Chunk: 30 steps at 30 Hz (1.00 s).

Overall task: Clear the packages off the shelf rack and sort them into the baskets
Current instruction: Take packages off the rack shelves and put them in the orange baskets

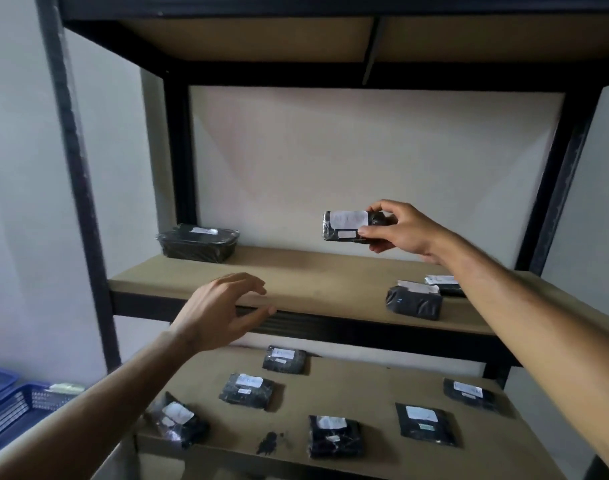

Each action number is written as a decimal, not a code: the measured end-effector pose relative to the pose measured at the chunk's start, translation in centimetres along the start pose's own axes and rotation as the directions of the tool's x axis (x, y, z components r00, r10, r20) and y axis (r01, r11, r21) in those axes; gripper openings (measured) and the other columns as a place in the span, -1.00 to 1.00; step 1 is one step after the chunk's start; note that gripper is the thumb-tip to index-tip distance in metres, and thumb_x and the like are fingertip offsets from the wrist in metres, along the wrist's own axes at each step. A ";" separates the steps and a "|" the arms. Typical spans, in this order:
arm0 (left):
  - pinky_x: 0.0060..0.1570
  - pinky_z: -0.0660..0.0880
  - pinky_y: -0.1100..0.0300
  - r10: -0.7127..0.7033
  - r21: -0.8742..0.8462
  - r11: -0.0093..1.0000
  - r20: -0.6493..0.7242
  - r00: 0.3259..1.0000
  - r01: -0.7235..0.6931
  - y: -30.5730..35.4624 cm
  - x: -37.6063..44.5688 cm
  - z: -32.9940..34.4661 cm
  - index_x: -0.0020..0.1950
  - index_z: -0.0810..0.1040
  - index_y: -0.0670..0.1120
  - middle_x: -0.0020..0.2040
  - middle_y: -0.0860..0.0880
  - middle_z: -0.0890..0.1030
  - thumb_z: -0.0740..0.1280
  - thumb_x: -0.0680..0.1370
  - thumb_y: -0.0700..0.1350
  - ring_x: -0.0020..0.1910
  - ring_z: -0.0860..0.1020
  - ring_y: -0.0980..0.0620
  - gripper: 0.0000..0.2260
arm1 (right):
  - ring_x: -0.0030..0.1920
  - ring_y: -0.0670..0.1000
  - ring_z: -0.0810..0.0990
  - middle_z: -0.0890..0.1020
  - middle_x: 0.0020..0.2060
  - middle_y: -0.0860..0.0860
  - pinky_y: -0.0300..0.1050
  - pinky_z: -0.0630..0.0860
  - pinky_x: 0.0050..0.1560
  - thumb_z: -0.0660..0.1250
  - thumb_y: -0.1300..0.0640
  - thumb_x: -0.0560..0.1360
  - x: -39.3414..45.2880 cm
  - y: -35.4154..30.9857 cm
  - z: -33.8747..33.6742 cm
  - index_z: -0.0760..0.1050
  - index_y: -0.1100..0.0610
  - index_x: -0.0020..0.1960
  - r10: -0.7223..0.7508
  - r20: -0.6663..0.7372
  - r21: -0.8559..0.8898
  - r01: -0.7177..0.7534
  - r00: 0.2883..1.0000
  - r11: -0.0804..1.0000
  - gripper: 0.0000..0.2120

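Note:
My right hand (403, 230) pinches a small black wrapped package with a white label (346, 226), holding it in the air above the middle shelf (296, 275). My left hand (223, 310) hovers open at the front edge of that shelf, holding nothing. On the middle shelf sit a black plastic-wrapped box (199, 242) at the back left and two black packages (413, 301) at the right, partly hidden by my right forearm. The lower shelf (365, 389) carries several black packages with white labels (247, 391).
A blue slatted basket (15, 407) stands low at the left, with another blue one behind it. The rack's black uprights (84, 216) frame both sides, and the upper shelf board (247, 39) hangs overhead. A white wall is behind.

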<state>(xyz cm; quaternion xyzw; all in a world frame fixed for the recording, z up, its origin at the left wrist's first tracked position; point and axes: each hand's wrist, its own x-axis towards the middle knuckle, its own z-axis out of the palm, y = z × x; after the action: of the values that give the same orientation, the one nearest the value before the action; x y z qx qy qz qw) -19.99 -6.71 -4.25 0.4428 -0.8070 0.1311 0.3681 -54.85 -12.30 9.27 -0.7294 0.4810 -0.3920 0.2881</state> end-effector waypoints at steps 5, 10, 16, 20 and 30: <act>0.06 0.57 0.07 0.071 0.000 0.998 0.056 0.996 -0.071 -3.2 -5.5 -7.1 0.16 0.62 0.06 0.17 0.15 0.60 0.32 0.58 0.27 0.11 0.58 0.11 -0.66 | -0.09 0.05 0.70 0.63 0.03 0.16 0.05 0.69 0.03 0.52 0.19 0.48 -4.2 -6.6 9.2 0.60 0.09 0.13 -0.069 0.038 0.049 0.068 0.997 0.997 -0.76; 0.13 0.56 0.01 0.003 -0.028 1.000 0.157 0.988 0.001 -10.0 -13.9 -12.8 0.11 0.63 0.00 0.09 0.10 0.61 0.42 0.57 0.11 0.10 0.59 0.05 -0.78 | -0.14 -0.02 0.65 0.64 -0.06 0.10 0.05 0.70 -0.02 0.51 0.19 0.49 -7.7 -10.8 22.1 0.61 0.07 0.08 -0.085 0.146 0.077 0.075 0.986 0.994 -0.80; 0.16 0.52 0.07 -0.231 0.039 0.972 0.296 0.927 0.230 -20.0 -23.9 -17.5 0.09 0.64 0.07 0.09 0.17 0.61 0.41 0.58 0.13 0.08 0.58 0.11 -0.81 | -0.22 -0.01 0.67 0.69 -0.07 0.04 0.07 0.70 -0.12 0.52 0.02 0.47 -10.0 -12.0 37.4 0.58 -0.07 0.08 -0.039 0.343 0.067 0.017 0.938 0.998 -0.78; 0.01 0.57 0.07 -0.440 0.095 0.896 0.323 0.838 0.434 -26.1 -30.9 -19.2 0.02 0.66 0.07 0.03 0.15 0.63 0.39 0.54 0.16 -0.05 0.60 0.09 -0.80 | -0.16 -0.15 0.67 0.70 -0.09 -0.12 -0.05 0.65 -0.10 0.50 -0.18 0.44 -11.3 -10.5 47.8 0.54 -0.16 0.08 0.000 0.424 0.038 -0.018 0.905 0.999 -0.73; -0.01 0.57 0.17 -0.620 0.278 0.765 0.563 0.547 0.581 -36.0 -47.1 -18.9 0.05 0.66 0.06 0.03 0.15 0.60 0.38 0.60 0.07 -0.04 0.57 0.19 -0.86 | 0.00 0.14 0.67 0.69 -0.03 0.08 0.16 0.62 0.08 0.52 0.05 0.47 -13.0 -1.8 76.4 0.51 0.03 0.07 0.303 0.515 0.166 -0.440 0.802 0.882 -0.74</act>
<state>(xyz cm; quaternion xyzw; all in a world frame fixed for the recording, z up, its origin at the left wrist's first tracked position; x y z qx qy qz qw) 34.10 11.91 -28.67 0.7190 -0.6763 -0.1337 0.0879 7.90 3.76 -33.41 -0.6451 0.4706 -0.2000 0.5679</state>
